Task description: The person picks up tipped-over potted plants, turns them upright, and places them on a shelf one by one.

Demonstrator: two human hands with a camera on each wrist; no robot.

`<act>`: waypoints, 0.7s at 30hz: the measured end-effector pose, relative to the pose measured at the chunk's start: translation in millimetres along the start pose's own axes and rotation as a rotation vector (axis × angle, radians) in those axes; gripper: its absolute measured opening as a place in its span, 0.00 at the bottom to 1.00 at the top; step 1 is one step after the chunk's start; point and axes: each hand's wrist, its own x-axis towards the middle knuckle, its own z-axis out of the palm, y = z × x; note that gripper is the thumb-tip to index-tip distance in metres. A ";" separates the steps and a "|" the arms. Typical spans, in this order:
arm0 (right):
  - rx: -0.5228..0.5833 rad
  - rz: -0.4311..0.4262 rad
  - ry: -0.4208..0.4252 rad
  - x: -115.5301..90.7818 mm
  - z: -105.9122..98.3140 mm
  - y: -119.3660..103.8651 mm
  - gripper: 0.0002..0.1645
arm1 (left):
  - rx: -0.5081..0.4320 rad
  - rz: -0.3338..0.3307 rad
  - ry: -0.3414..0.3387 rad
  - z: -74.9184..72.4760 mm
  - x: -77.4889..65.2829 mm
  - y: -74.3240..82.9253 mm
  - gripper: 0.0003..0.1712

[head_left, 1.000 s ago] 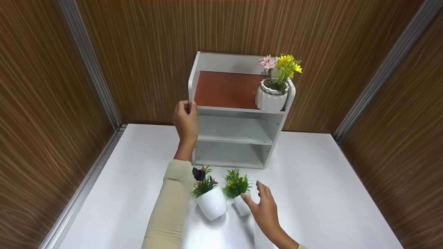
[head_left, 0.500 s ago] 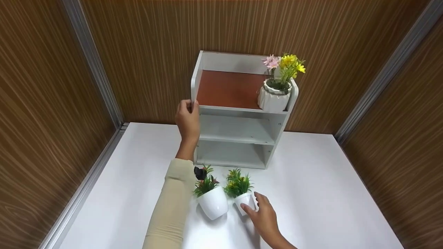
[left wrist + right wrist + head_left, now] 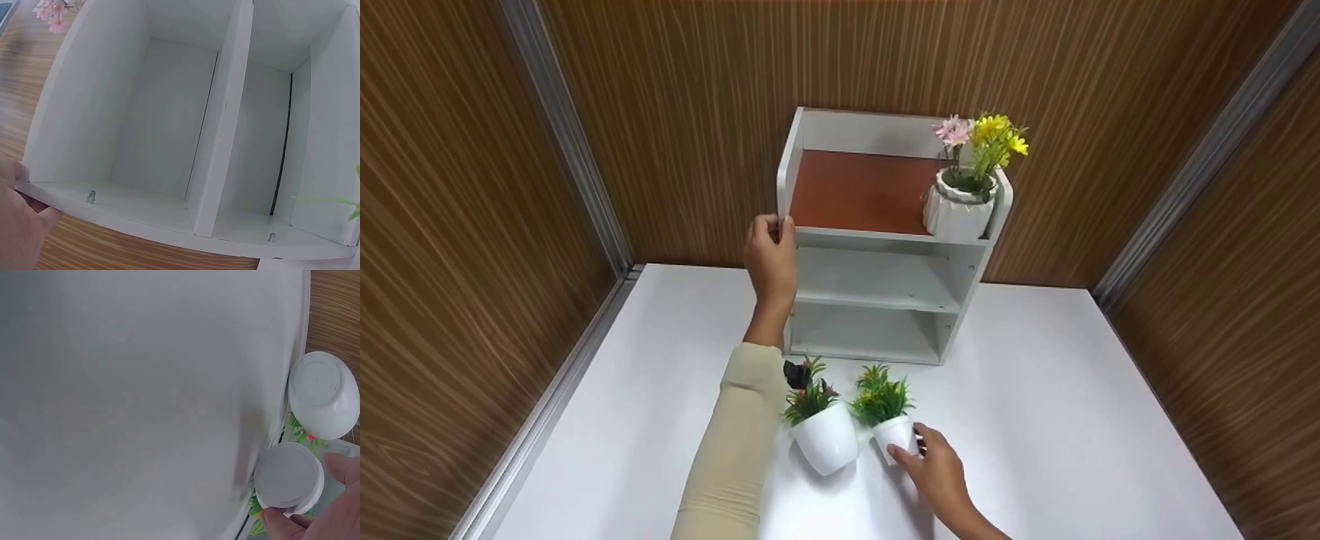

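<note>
Gripping the left edge of a shelf point(image 3: 866, 191) at upper centre of the frame, a person's left hand point(image 3: 771, 262) works well apart from the right hand point(image 3: 939, 472), whose thumb and fingers curl round a small pot point(image 3: 893, 436) at lower centre; how firmly the thumb presses, one cannot tell. The small pot lies on its side on a white worktop point(image 3: 1050, 405), its greenery point(image 3: 880, 396) pointing up the frame. Just beside it, to the left in the head view, a large pot point(image 3: 826, 441) lies tipped, its leaves point(image 3: 808, 401) near a tan sleeve point(image 3: 735, 450). A white vase point(image 3: 958, 214) with pink and yellow flowers point(image 3: 991, 139) stands upright on the shelf's red top.
</note>
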 end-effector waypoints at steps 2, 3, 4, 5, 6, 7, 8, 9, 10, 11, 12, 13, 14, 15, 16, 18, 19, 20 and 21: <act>-0.006 0.012 -0.024 1.8 -1.0 1.4 0.36 | -0.004 -0.003 -0.001 -0.2 -0.3 -0.2 0.13; -0.010 0.016 -0.035 2.8 -1.5 2.0 0.36 | -0.005 -0.004 -0.002 -0.3 -0.4 -0.1 0.14; -0.014 0.020 -0.043 3.8 -2.0 2.6 0.36 | -0.006 -0.005 -0.002 -0.3 -0.5 -0.2 0.14; -0.020 0.021 -0.051 4.8 -2.6 3.1 0.37 | -0.009 -0.004 -0.003 -0.4 -0.5 0.0 0.13; -0.022 0.023 -0.056 5.8 -3.2 3.4 0.36 | -0.010 -0.003 -0.004 -0.3 -0.4 -0.1 0.14; -0.021 0.024 -0.058 6.7 -3.8 3.7 0.36 | -0.009 -0.001 -0.004 -0.2 -0.2 0.1 0.14; -0.016 0.025 -0.059 7.4 -4.3 3.8 0.36 | -0.008 0.001 -0.004 -0.1 -0.1 0.4 0.14; -0.010 0.024 -0.059 7.9 -4.5 4.3 0.36 | -0.007 0.003 -0.002 0.0 0.1 0.5 0.14; -0.003 0.024 -0.059 8.3 -4.9 4.3 0.36 | -0.005 0.004 -0.001 0.1 0.2 0.6 0.13; 0.003 0.024 -0.060 8.6 -5.2 4.5 0.36 | -0.003 0.004 0.001 0.1 0.3 0.7 0.13; 0.013 0.029 -0.058 8.8 -5.3 4.8 0.36 | 0.000 0.004 0.002 0.2 0.2 0.8 0.13; 0.018 0.030 -0.057 9.0 -5.5 5.0 0.36 | 0.002 0.004 0.002 0.3 0.2 0.8 0.13; 0.024 0.035 -0.056 9.4 -5.8 5.1 0.36 | 0.004 0.004 0.002 0.4 0.1 0.7 0.13; 0.028 0.037 -0.055 9.8 -6.2 5.4 0.36 | 0.005 0.006 0.002 0.5 0.2 0.7 0.13; 0.035 0.044 -0.053 10.5 -6.5 5.7 0.37 | 0.007 0.007 0.003 0.6 0.1 0.9 0.13; 0.055 0.051 -0.046 12.5 -7.6 7.0 0.37 | 0.008 0.011 0.005 1.0 0.1 0.8 0.13; 0.069 0.047 -0.040 13.5 -8.0 8.0 0.36 | 0.009 0.012 0.005 1.0 0.1 0.5 0.13; 0.086 0.049 -0.034 14.9 -8.2 9.3 0.36 | 0.010 0.014 0.006 1.0 0.0 0.4 0.13; 0.100 0.047 -0.027 16.5 -8.5 10.8 0.36 | 0.011 0.015 0.006 0.9 -0.1 0.5 0.13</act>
